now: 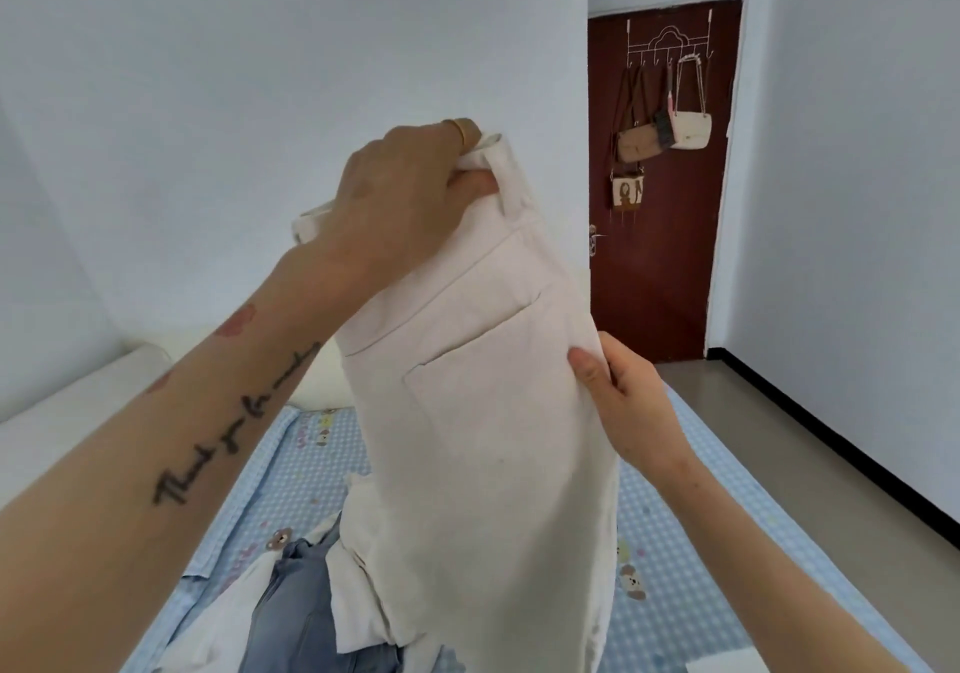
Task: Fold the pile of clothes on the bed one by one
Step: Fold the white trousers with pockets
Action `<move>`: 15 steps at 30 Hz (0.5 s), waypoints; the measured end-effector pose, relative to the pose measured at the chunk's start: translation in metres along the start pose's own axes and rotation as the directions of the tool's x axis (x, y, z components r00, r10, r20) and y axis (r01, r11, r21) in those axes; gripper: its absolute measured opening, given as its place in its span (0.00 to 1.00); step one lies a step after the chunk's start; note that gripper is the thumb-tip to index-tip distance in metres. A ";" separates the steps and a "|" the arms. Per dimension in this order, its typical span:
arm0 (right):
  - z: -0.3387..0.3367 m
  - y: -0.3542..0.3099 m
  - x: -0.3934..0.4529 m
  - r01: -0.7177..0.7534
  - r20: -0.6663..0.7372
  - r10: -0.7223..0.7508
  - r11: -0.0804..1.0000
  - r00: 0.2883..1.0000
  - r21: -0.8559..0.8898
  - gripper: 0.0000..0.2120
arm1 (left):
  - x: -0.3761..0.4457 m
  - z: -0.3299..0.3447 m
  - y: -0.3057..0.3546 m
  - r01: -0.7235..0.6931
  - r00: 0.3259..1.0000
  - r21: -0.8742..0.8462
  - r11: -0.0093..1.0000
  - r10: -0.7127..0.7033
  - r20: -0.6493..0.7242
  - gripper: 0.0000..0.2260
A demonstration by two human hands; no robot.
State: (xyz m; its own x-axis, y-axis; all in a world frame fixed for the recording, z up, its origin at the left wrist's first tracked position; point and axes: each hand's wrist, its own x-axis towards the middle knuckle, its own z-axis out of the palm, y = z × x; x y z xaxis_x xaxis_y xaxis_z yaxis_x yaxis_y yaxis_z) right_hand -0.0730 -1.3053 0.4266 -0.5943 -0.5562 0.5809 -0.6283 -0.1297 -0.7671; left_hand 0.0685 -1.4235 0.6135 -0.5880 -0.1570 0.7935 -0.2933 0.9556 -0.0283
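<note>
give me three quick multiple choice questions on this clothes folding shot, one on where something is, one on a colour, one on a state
1. Where do the bags hang?
A. on the door
B. on the bed
C. on the floor

2. What colour are the trousers held up?
A. black
B. cream white
C. red

3. How is the left hand?
A. hanging idle
B. flat on the bed
C. gripping the waistband

Key: 1 A, they hang from a hook rack on the brown door. 2 B, the cloth is pale cream. 3 C, its fingers curl round the top edge, while the right hand pinches the side.

2 hands (405,194), 1 white trousers (483,412), 4 bags (688,127), 1 door (654,283), 1 bed (675,542).
</note>
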 end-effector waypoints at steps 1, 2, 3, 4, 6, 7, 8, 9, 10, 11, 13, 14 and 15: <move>-0.008 -0.005 0.008 0.043 0.007 -0.043 0.999 0.999 0.005 0.17 | 0.006 -0.005 0.002 0.023 1.000 -0.010 1.000 -0.024 -0.014 0.12; -0.015 -0.010 0.017 0.087 0.014 -0.087 0.996 0.996 0.006 0.18 | 0.012 -0.011 0.003 0.047 0.999 -0.019 0.999 -0.047 -0.027 0.13; -0.022 -0.017 0.026 0.128 0.026 -0.128 0.992 0.991 0.006 0.19 | 0.016 -0.018 0.000 0.069 0.997 -0.031 0.997 -0.071 -0.041 0.13; -0.027 -0.023 0.035 0.154 0.053 -0.155 0.988 0.986 0.017 0.21 | 0.018 -0.024 -0.006 0.099 0.993 -0.053 0.994 -0.102 -0.053 0.14; -0.032 -0.034 0.051 0.144 0.181 -0.154 0.987 0.971 0.065 0.23 | 0.009 -0.033 -0.024 0.187 0.980 -0.127 0.974 -0.194 -0.046 0.15; -0.028 -0.036 0.057 0.121 0.267 -0.138 0.989 0.954 0.079 0.22 | -0.003 -0.035 -0.036 0.242 0.968 -0.156 0.958 -0.250 -0.029 0.16; -0.021 -0.036 0.059 0.101 0.339 -0.121 0.992 0.933 0.078 0.19 | -0.017 -0.033 -0.048 0.295 0.954 -0.171 0.940 -0.301 -0.011 0.16; -0.008 -0.032 0.059 0.083 0.402 -0.102 0.994 0.910 0.065 0.19 | -0.036 -0.028 -0.060 0.349 0.936 -0.172 0.921 -0.353 0.008 0.16; 0.008 -0.027 0.055 0.065 0.456 -0.079 0.997 0.887 0.047 0.19 | -0.056 -0.022 -0.072 0.402 0.915 -0.165 0.901 -0.403 0.031 0.15; 0.024 -0.019 0.050 0.046 0.498 -0.052 0.999 0.866 0.025 0.19 | -0.077 -0.013 -0.082 0.456 0.890 -0.153 0.877 -0.453 0.057 0.14; 0.065 0.006 0.035 0.009 0.600 0.006 1.000 0.800 -0.022 0.19 | -0.127 0.005 -0.106 0.573 0.819 -0.101 0.814 -0.563 0.106 0.13; 0.088 0.019 0.025 -0.001 0.654 0.033 0.999 0.755 -0.049 0.19 | -0.156 0.013 -0.118 0.625 0.778 -0.067 0.778 -0.614 0.130 0.13; 0.110 0.032 0.013 -0.008 0.702 0.063 0.997 0.709 -0.081 0.19 | -0.186 0.022 -0.130 0.675 0.733 -0.037 0.737 -0.663 0.152 0.12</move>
State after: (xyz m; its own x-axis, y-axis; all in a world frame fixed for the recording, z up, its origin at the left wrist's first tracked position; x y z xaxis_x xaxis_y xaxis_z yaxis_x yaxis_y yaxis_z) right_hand -0.0460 -1.4069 0.3802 -0.1083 -0.9791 0.1724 -0.6621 -0.0583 -0.7472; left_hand 0.1997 -1.5237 0.4561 -0.3512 -0.7866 0.5079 -0.5847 0.6079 0.5372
